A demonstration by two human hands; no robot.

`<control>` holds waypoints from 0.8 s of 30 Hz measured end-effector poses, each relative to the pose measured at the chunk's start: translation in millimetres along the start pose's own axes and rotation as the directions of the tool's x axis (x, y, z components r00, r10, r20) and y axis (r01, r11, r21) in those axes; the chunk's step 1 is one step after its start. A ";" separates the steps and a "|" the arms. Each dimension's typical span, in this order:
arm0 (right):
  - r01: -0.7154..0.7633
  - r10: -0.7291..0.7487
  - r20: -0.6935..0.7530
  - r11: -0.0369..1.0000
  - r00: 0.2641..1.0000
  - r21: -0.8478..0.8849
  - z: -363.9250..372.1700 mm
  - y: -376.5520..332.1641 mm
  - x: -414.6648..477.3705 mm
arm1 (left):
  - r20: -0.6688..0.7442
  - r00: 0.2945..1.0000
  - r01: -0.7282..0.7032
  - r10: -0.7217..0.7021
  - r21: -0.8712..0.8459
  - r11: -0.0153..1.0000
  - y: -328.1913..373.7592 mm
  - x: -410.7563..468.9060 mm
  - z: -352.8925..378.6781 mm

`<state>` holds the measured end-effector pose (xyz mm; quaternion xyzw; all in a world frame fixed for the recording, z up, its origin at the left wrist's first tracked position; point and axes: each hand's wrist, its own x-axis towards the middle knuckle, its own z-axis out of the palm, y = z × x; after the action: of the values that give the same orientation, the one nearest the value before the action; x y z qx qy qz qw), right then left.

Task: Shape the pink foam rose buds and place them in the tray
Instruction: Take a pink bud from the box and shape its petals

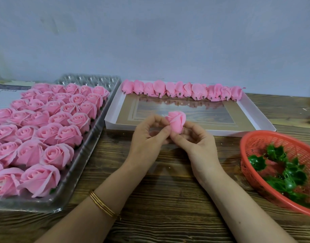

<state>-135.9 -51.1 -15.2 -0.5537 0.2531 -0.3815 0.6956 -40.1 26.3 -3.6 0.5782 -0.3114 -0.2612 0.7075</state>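
The left hand (149, 132) is pinching a petal edge of a pink foam rose bud (176, 122) while the right hand (194, 139) is gripping its base, just above the wooden surface (150, 199) near the white box (229, 132). Shaped roses (50, 130) are filling the clear plastic tray (91, 79) at left.

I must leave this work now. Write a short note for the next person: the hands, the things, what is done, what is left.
Left hand pinches a petal of the pink bud; right hand holds its base, near the white tray's front edge.
Done: one row of buds lies along the tray's far edge.
Left: finish this bud, set it in the tray.
Open roses stand in the clear tray at left; red basket of green parts at right.
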 end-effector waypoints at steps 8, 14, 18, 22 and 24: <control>0.054 -0.054 0.007 0.995 0.999 -0.085 0.8 -0.5 -0.6 | 0.057 0.993 -0.110 0.104 0.119 0.987 -6.9 -0.7 -5.0; 0.033 -0.030 0.047 0.997 0.998 -0.069 -2.1 1.1 0.0 | 0.011 1.000 0.022 -0.022 0.062 0.998 -12.9 1.4 -5.9; -0.015 0.014 0.100 1.000 0.995 0.007 -0.6 1.4 -1.2 | -0.005 0.989 0.148 -0.148 -0.075 0.986 -11.9 4.2 -5.8; -0.122 0.091 0.197 0.981 0.976 0.151 -0.1 2.2 0.2 | 0.089 0.972 0.226 -0.219 -0.079 0.971 -9.6 5.7 -9.8; -0.190 0.141 0.243 0.963 0.960 0.193 -0.3 1.8 0.8 | 0.172 0.963 0.214 -0.206 -0.030 0.976 -6.8 4.1 -11.4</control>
<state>-135.2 -51.8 -16.9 -0.4922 0.1750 -0.2809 0.8051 -29.0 29.5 -11.2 0.5666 -0.3004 -0.3900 0.6608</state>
